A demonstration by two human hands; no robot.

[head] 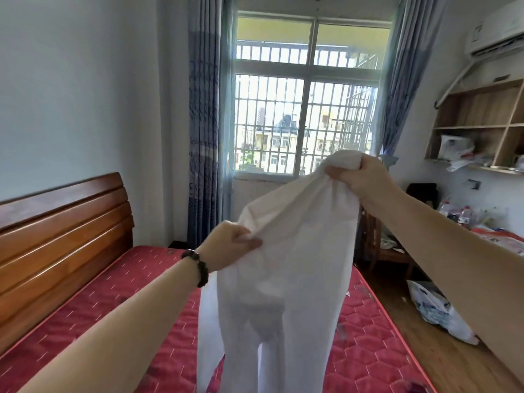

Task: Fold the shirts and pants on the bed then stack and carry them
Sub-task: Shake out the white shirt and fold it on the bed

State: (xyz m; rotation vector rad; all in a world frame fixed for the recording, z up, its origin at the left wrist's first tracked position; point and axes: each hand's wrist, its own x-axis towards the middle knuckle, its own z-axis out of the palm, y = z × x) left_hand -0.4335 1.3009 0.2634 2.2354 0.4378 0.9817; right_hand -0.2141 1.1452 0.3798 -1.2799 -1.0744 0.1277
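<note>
White pants (286,268) hang in the air above the red quilted mattress (119,313), legs dropping out of the bottom of the view. My left hand (229,245), with a dark bead bracelet at the wrist, pinches the waistband's left side low down. My right hand (360,174) grips a bunched part of the waistband higher up, in front of the window. The waistband slopes up from left to right. No other shirts or pants show on the visible part of the bed.
A wooden headboard (62,228) runs along the left. Ahead is a barred window (303,109) with blue curtains. At right are a wooden wall shelf (482,123), a cluttered table (499,236), a chair and a plastic bag (436,310) on the wooden floor.
</note>
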